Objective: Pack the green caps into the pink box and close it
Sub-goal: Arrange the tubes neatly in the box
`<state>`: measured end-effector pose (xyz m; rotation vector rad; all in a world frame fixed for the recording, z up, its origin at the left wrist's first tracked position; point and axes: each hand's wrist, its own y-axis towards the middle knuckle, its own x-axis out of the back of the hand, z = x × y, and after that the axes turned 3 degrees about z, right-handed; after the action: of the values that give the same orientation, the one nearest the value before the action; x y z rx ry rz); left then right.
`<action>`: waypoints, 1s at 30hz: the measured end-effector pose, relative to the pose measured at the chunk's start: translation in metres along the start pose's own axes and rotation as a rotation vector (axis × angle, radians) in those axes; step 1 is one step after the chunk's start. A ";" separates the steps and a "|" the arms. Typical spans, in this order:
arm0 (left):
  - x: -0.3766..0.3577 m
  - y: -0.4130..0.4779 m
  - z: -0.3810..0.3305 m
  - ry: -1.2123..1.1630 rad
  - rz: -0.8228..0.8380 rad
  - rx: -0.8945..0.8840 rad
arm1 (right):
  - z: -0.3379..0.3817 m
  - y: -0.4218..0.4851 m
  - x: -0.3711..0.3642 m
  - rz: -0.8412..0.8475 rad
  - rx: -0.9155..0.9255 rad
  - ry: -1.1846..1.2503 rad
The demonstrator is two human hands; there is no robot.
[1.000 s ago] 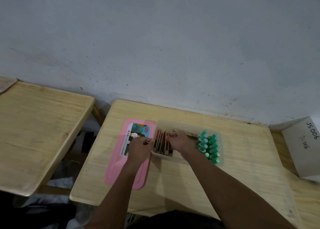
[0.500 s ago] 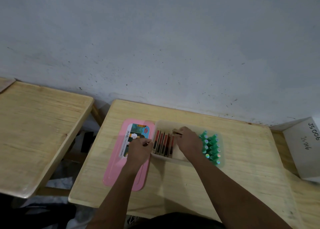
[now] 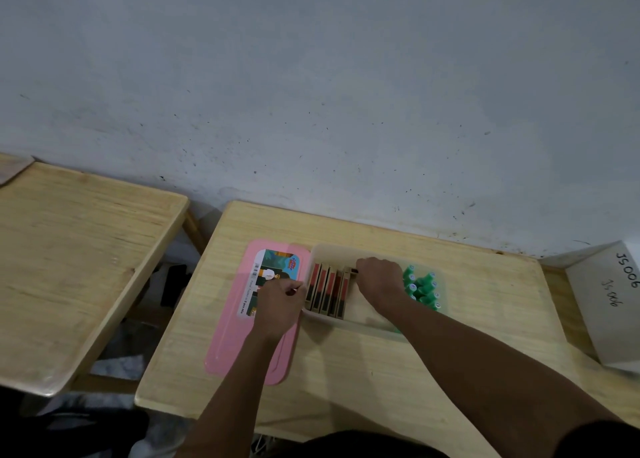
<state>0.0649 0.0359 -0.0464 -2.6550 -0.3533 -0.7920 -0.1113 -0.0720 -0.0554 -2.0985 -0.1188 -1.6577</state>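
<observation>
A cluster of green caps (image 3: 420,289) stands upright at the right end of the pale translucent box (image 3: 346,250). Its pink lid (image 3: 235,347) lies flat on the table just left of the box, label up. A row of brown-and-red cartons (image 3: 325,291) stands on edge in the left half of the box. My right hand (image 3: 379,279) reaches into the box between cartons and caps, fingertips pinching the top of the rightmost carton. My left hand (image 3: 278,305) hovers over the lid, fingers curled against the box's left wall. The arm hides part of the box floor.
The box sits mid-back on a small wooden table (image 3: 485,336) against a grey wall. A second wooden table (image 3: 69,250) stands to the left across a gap. A white cardboard box (image 3: 609,302) marked JS006 leans at the right edge.
My right hand has shifted right inside the box, uncovering more of the carton row, and now rests at its right end. My left hand has stayed at the box's left wall.
</observation>
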 end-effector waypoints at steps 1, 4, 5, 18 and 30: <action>0.000 0.000 0.000 0.000 0.002 0.001 | -0.001 0.001 0.000 -0.007 0.005 -0.016; 0.001 0.000 -0.001 -0.003 -0.004 0.000 | -0.003 0.001 0.000 -0.001 0.002 -0.057; 0.001 -0.001 -0.002 -0.005 -0.008 -0.004 | -0.003 0.001 0.000 0.005 0.002 -0.076; 0.002 0.000 -0.001 0.014 -0.007 -0.025 | -0.006 0.000 0.006 -0.118 0.126 -0.078; 0.001 -0.004 -0.004 -0.002 -0.017 0.001 | -0.018 -0.026 0.012 -0.208 0.554 -0.145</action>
<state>0.0624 0.0376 -0.0417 -2.6555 -0.3766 -0.7946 -0.1331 -0.0581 -0.0333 -1.8115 -0.7723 -1.3697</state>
